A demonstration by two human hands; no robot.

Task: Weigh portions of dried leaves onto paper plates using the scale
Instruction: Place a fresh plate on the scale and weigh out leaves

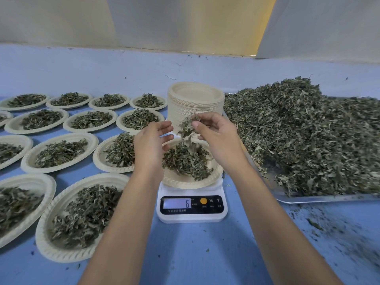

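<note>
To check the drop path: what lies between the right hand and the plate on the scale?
Only loose leaves, dropping from the right hand toward the plate on the scale, as the head view shows.

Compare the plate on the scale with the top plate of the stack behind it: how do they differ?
The plate on the scale carries a heap of dried leaves; the top plate of the stack is bare. The plate on the scale sits alone on the white scale, while the top plate of the stack rests on many others. Both are round, cream paper plates with ribbed rims.
</note>
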